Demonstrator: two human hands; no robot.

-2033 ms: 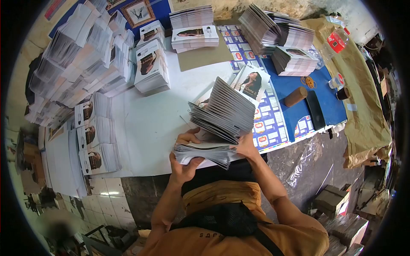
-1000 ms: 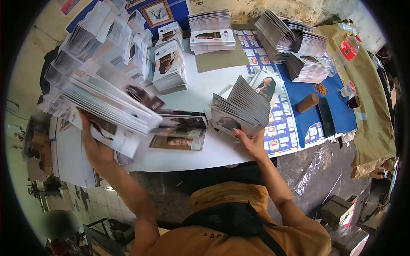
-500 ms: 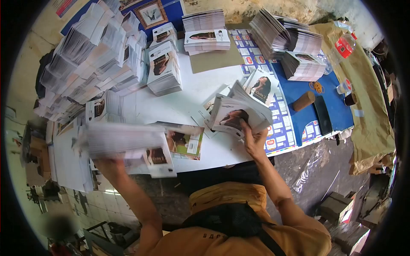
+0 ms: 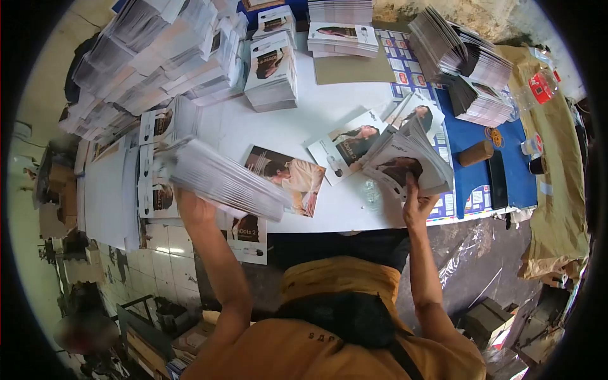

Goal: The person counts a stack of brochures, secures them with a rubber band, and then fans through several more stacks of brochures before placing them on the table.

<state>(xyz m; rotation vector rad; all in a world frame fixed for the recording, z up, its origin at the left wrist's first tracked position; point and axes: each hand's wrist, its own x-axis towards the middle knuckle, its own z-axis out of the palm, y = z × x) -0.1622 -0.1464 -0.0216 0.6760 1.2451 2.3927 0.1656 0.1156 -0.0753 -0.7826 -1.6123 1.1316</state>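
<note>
My left hand (image 4: 197, 206) grips a thick, fanned stack of booklets (image 4: 225, 177) from below, at the left of the white table. Under that stack's lower edge a printed sheet with a dark-haired figure (image 4: 247, 237) shows near the table edge. My right hand (image 4: 418, 201) holds a smaller fanned bunch of booklets (image 4: 411, 155), its thumb on the top cover and its other fingers underneath. Beside this bunch lies a booklet with a dark-haired figure (image 4: 351, 142), and another (image 4: 415, 114) is behind it. Between my hands rests a brown printed sheet (image 4: 297, 180).
Tall piles of booklets (image 4: 139, 63) fill the back left. More stacks stand at the back (image 4: 272, 73) and back right (image 4: 481, 98). On the blue surface are a brown roll (image 4: 476, 153), rubber bands (image 4: 494, 136) and a black tray (image 4: 498, 179). A bottle (image 4: 543, 87) stands beyond.
The left stack has tilted down toward the right, and the brown sheet is now more exposed. The view has shifted. More of the booklet beside the right-hand bunch shows.
</note>
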